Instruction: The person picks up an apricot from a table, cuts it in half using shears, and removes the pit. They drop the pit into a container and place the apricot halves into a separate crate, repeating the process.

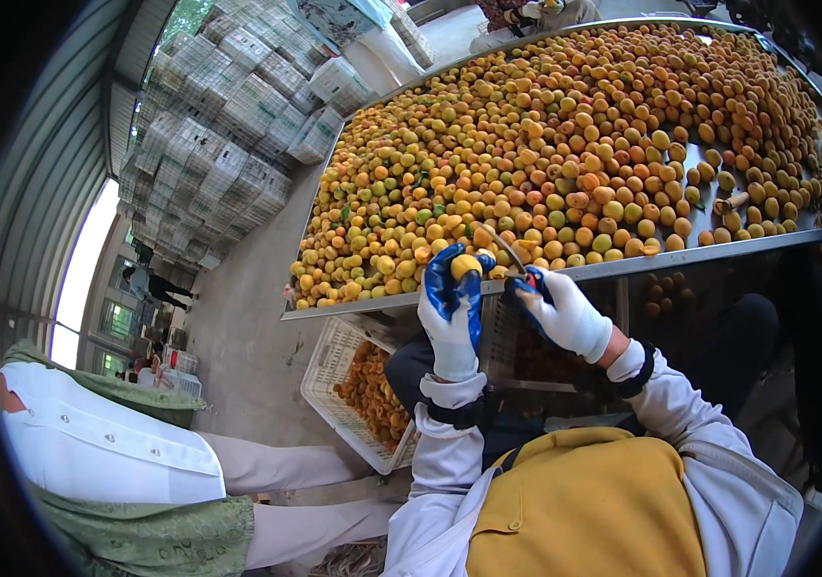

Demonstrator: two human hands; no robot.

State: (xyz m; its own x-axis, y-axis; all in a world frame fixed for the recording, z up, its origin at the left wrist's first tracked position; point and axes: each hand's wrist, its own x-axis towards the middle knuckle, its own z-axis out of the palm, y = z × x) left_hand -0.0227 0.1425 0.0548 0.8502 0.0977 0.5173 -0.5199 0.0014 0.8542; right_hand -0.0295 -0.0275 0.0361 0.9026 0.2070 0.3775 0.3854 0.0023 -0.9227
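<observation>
My left hand (450,317), in a white glove with blue coating, is closed around a yellow apricot (466,266) just above the table's near edge. In my right hand (567,315), gloved the same way, is a small knife with a thin curved blade (501,242). That blade points up and to the left, close to the held fruit; whether it touches the fruit I cannot tell. Beyond both hands a metal-rimmed table (565,274) bears a wide spread of yellow and orange apricots (488,163).
Below the table at the left stands a white crate (326,370) of opened apricot pieces. Another crate (500,341) sits under the table by my knees. A person in white (113,442) stands close at my left. Stacked crates (228,125) fill the far left.
</observation>
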